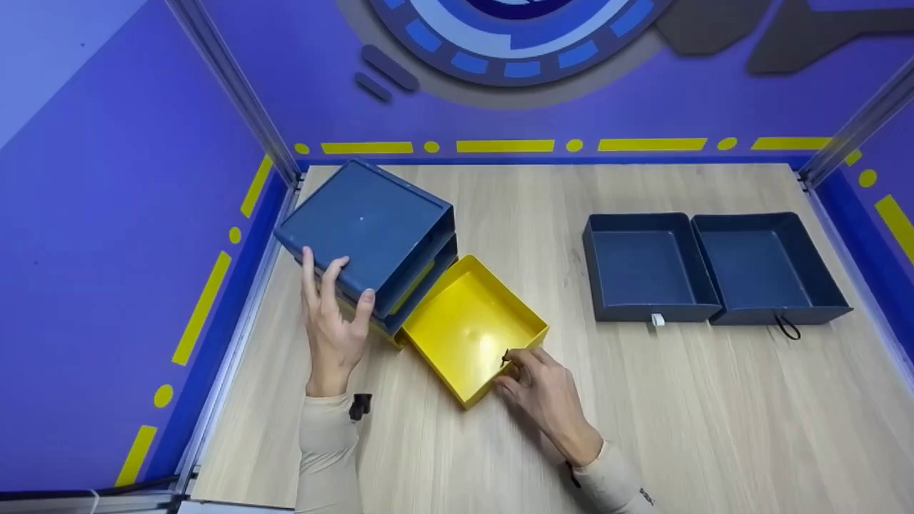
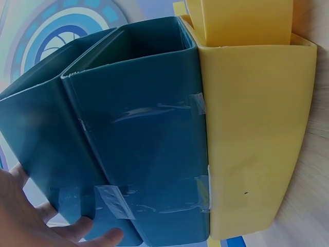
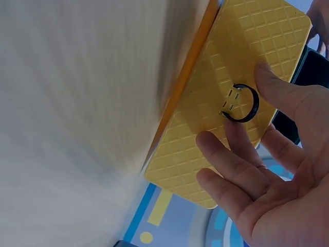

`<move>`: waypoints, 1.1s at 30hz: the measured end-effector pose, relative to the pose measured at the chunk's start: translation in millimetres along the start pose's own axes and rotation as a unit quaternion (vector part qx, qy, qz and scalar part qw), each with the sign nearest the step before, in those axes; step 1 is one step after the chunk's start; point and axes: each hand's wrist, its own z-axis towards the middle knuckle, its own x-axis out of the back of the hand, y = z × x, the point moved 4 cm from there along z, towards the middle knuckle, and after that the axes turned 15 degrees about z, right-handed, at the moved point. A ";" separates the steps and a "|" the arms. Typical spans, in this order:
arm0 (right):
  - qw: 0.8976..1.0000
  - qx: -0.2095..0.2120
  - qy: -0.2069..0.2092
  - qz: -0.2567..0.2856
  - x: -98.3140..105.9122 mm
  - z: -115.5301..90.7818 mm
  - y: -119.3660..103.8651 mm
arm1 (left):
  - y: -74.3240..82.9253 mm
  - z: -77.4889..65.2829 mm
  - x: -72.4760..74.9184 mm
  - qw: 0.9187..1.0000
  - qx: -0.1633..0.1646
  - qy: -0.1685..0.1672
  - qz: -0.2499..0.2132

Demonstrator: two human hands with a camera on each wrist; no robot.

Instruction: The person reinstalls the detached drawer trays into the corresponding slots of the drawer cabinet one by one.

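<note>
My left hand (image 1: 334,321) rests against a drawer unit (image 1: 368,214) with spread fingers, some on its blue top and the thumb near its front edge. The left wrist view shows two dark blue casings (image 2: 139,134) taped to a yellow casing (image 2: 257,139). A yellow drawer (image 1: 471,328) extends out of the yellow casing. At the drawer's front is my right hand (image 1: 550,392). In the right wrist view, its loosely bent fingers and thumb surround a black loop handle (image 3: 255,105) on the yellow quilted front. The loop shows no clear pinch.
Two dark blue drawers stand side by side at the right of the wooden table (image 1: 714,414): one (image 1: 639,268) has a white tab, the other (image 1: 757,268) a black loop. Blue-purple panels (image 1: 128,271) wall the table at the back and sides.
</note>
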 end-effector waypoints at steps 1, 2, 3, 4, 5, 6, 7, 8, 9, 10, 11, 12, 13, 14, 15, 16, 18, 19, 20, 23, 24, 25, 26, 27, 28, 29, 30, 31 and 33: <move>1.000 0.002 -0.001 0.000 -0.7 0.6 0.4 | 0.3 0.2 -0.5 1.000 0.001 0.000 0.000; 1.000 0.003 -0.001 0.000 -1.3 1.1 0.6 | 0.6 0.4 -1.0 1.000 0.001 -0.001 0.000; 1.000 0.003 -0.002 0.001 -1.7 1.6 0.8 | 0.9 0.8 -1.7 1.000 0.001 -0.001 0.000; 1.000 0.004 -0.004 0.002 -1.7 2.6 1.0 | 0.8 0.5 -2.0 1.000 0.002 -0.001 0.001; 1.000 0.005 -0.005 0.002 -1.5 3.6 1.1 | 0.8 0.4 -2.5 1.000 0.003 -0.002 0.001; 1.000 0.006 -0.007 0.002 -1.2 4.4 1.3 | 0.8 0.3 -2.8 1.000 0.003 -0.003 0.002; 1.000 0.007 -0.007 0.001 -0.8 5.2 1.3 | 1.0 0.3 -3.1 1.000 0.004 -0.004 0.002; 1.000 0.008 -0.008 0.000 -0.3 5.9 1.1 | 1.0 0.3 -3.3 1.000 0.004 -0.004 0.002; 1.000 0.009 -0.010 -0.001 0.0 6.5 1.0 | 0.8 0.3 -3.5 1.000 0.003 -0.003 0.002; 1.000 0.010 -0.011 -0.003 0.4 7.3 0.8 | 0.6 0.4 -3.7 1.000 0.003 -0.002 0.001; 1.000 0.012 -0.012 -0.004 0.8 8.1 0.4 | 0.3 0.5 -3.6 1.000 0.004 0.000 0.000; 1.000 0.013 -0.014 -0.004 1.1 9.0 0.0 | 0.1 0.8 -3.3 1.000 0.005 0.001 0.000; 1.000 0.012 -0.015 -0.004 1.4 8.7 -0.2 | 0.2 0.5 -3.4 1.000 0.005 0.002 -0.001; 1.000 0.012 -0.017 -0.003 1.6 8.4 -0.4 | 0.0 0.4 -3.6 1.000 0.006 0.003 0.000; 1.000 0.011 -0.018 -0.002 1.7 8.1 -0.6 | 0.1 0.4 -3.7 1.000 0.007 0.002 0.000; 1.000 0.010 -0.019 -0.002 1.9 7.7 -0.9 | 0.1 0.3 -3.8 1.000 0.008 0.002 0.000; 1.000 0.010 -0.022 0.000 1.8 6.3 -1.1 | 0.0 -0.4 -4.1 1.000 0.010 0.001 0.001; 1.000 0.011 -0.023 0.000 1.9 5.9 -1.1 | -0.1 -0.6 -4.3 1.000 0.010 0.001 0.001; 1.000 0.012 -0.024 0.001 2.0 5.5 -1.0 | -0.1 -0.7 -4.7 1.000 0.009 0.001 0.001; 1.000 0.011 -0.027 0.003 2.7 4.4 -0.5 | 0.3 -0.6 -5.7 1.000 0.007 0.000 0.000; 1.000 0.011 -0.028 0.003 3.0 4.0 -0.3 | 0.5 -0.5 -6.0 1.000 0.006 0.000 -0.001; 1.000 0.009 -0.029 0.005 3.4 3.8 -0.1 | 0.7 -0.3 -6.1 1.000 0.006 0.000 -0.001; 0.999 0.008 -0.032 0.006 3.6 3.6 0.0 | 0.8 0.0 -6.3 1.000 0.006 0.000 0.000; 0.999 0.009 -0.034 0.007 3.7 3.3 0.0 | 0.8 0.2 -6.3 1.000 0.005 0.000 0.001; 0.999 0.011 -0.037 0.008 3.8 3.1 0.1 | 0.7 0.3 -6.2 1.000 0.005 0.001 0.002; 0.999 0.013 -0.040 0.009 3.8 2.9 0.2 | 0.6 0.3 -5.9 1.000 0.004 0.003 0.002; 0.999 0.015 -0.041 0.011 3.7 2.8 0.4 | 0.5 0.3 -5.7 1.000 0.004 0.005 0.003; 0.999 0.017 -0.043 0.012 3.7 2.8 0.7 | 0.6 0.2 -5.4 1.000 0.003 0.007 0.003; 0.999 0.021 -0.043 0.014 3.9 2.9 1.6 | 1.1 0.0 -5.2 1.000 0.003 0.009 0.005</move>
